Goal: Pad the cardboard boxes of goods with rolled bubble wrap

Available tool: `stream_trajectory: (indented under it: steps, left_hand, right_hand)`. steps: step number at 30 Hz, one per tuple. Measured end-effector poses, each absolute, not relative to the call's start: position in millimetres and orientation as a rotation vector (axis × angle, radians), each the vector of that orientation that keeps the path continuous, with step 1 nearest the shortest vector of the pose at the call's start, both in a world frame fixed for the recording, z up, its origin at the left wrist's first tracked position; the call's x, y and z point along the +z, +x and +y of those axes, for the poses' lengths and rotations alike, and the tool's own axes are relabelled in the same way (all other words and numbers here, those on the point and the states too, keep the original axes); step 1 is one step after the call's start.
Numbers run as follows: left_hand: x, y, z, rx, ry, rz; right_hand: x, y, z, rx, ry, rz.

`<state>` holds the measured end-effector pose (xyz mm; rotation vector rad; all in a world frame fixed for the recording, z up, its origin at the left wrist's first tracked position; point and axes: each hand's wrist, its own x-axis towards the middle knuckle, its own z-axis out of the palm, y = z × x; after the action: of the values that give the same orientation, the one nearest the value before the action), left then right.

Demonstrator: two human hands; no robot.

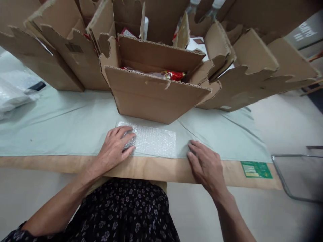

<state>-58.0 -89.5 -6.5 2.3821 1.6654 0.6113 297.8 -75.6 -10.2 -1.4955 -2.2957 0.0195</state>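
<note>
A flat, rectangular piece of bubble wrap (156,138) lies on the pale green cloth near the table's front edge. My left hand (117,144) rests on its left end, fingers spread over the plastic. To the right of the wrap, and apart from it, my right hand (205,161) lies on the cloth and the wooden edge. Its fingers are loosely bent, the thumb stands a little off them, and no object shows in it. Right behind the wrap stands a cardboard box (156,97) with red packets (174,75) inside.
More cut cardboard bins (68,50) stand in a row along the back, some with bottles (213,11). Clear plastic packaging (15,85) lies at the left. A green card (256,169) is on the wooden edge (156,168) at right, near a metal frame (280,178).
</note>
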Motion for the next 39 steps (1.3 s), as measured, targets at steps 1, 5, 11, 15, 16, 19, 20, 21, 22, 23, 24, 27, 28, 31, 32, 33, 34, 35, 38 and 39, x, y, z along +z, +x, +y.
stream_trajectory:
  steps: [1, 5, 11, 15, 16, 19, 20, 21, 22, 23, 24, 27, 28, 31, 32, 33, 34, 35, 38, 39]
  left_hand:
    - [-6, -59, -91, 0.654, 2.374, 1.657]
    - [-4, -70, -102, 0.879, 2.315, 1.844]
    - [-12, -76, -109, 0.792, 2.105, 2.225]
    - [-10, -68, -106, 0.862, 2.033, 2.16]
    - [-6, -69, -106, 0.872, 1.994, 2.129]
    - [11, -81, -102, 0.878, 1.817, 2.052]
    - [16, -86, -98, 0.877, 1.779, 2.034]
    - [20, -89, -92, 0.868, 1.774, 2.019]
    - [22, -91, -84, 0.847, 1.804, 2.002]
    - [22, -92, -74, 0.81, 1.864, 1.981]
    - [20, -91, -64, 0.757, 1.939, 1.96]
    - [11, -82, -45, 0.646, 2.141, 1.938]
    - [11, -80, -46, 0.669, 2.186, 1.936]
    - [20, -81, -81, 0.86, 2.221, 1.787]
    - [26, -83, -99, 0.896, 2.204, 1.677]
    - [32, -84, -118, 0.876, 2.166, 1.547]
    - [36, -83, -136, 0.81, 2.143, 1.412]
    - [38, -81, -152, 0.765, 2.141, 1.326]
    - [30, -65, -176, 0.831, 2.145, 1.293]
    - [24, -59, -175, 0.901, 2.112, 1.364]
  right_hand:
    - [-6, 302, -76, 0.023, -1.49, -2.268]
    - [5, 279, -61, 0.107, -1.397, -2.329]
    - [-11, 239, -31, 0.141, -1.429, -2.354]
    - [-8, 239, -38, 0.255, -1.416, -2.246]
    - [-3, 239, -45, 0.321, -1.43, -2.191]
    - [14, 233, -76, 0.63, -1.469, -1.966]
    - [18, 229, -89, 0.769, -1.459, -1.899]
    - [21, 223, -102, 0.913, -1.437, -1.84]
    - [22, 217, -115, 1.052, -1.407, -1.79]
    - [22, 211, -128, 1.184, -1.382, -1.751]
    - [20, 205, -139, 1.301, -1.365, -1.726]
    - [15, 191, -162, 1.501, -1.323, -1.744]
    - [14, 189, -166, 1.531, -1.321, -1.756]
    - [16, 186, -169, 1.668, -1.337, -1.648]
    - [18, 186, -167, 1.742, -1.334, -1.562]
    - [19, 185, -165, 1.821, -1.314, -1.474]
    - [20, 184, -162, 1.893, -1.283, -1.393]
    - [21, 183, -159, 1.948, -1.248, -1.327]
    - [21, 178, -150, 1.975, -1.132, -1.231]
    - [21, 176, -148, 1.933, -1.097, -1.23]
